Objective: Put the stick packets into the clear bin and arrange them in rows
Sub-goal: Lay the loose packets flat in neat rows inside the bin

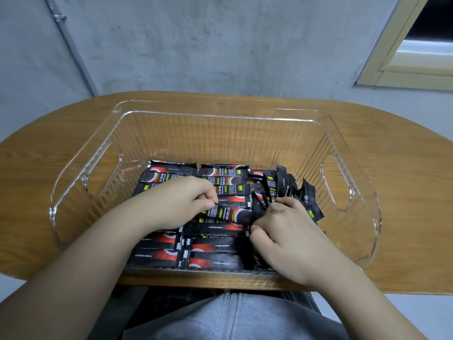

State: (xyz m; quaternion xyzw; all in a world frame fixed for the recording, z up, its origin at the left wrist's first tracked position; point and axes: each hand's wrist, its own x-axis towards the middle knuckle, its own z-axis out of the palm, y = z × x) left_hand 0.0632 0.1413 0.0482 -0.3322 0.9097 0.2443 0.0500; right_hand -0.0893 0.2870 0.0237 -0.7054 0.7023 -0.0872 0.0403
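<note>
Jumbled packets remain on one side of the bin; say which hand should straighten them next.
Right hand: it already rests against the jumbled packets on the bin's right side. The left hand pinches a packet in the rows.

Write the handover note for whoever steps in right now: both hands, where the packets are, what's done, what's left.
Left hand: inside the clear bin, pinching the end of one stick packet lying across the middle row.
Right hand: also in the bin, fingers curled into the loose pile of packets on the right side.
Done: the packets in view are all in the bin, which sits on the wooden table; the left and middle are laid flat in rows.
Left: the right-side pile stands jumbled and tilted against the wall; lay those flat into rows and settle the pinched packet in line.
</note>
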